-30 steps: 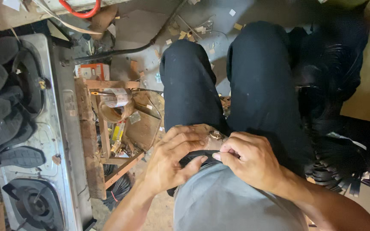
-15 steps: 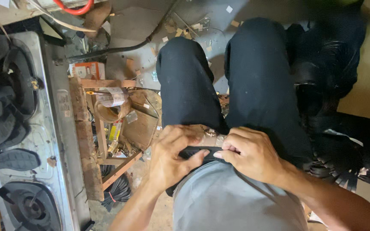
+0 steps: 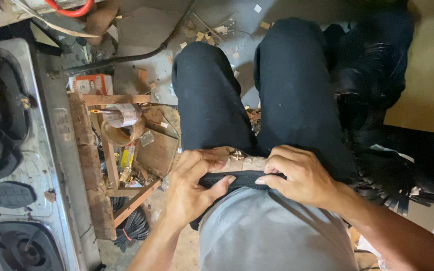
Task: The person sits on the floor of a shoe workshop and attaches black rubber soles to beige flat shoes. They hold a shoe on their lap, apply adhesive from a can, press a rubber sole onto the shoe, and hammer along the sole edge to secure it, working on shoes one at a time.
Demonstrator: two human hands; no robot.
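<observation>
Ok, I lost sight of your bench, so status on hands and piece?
Left hand and right hand both grip black strap on lap. Wooden block behind it. Nothing obstructing.

A black strap (image 3: 242,179) lies flat across my lap, pinched at both ends between my left hand (image 3: 193,186) and right hand (image 3: 297,174). It rests against a pale wooden block (image 3: 242,162) just behind it.
</observation>
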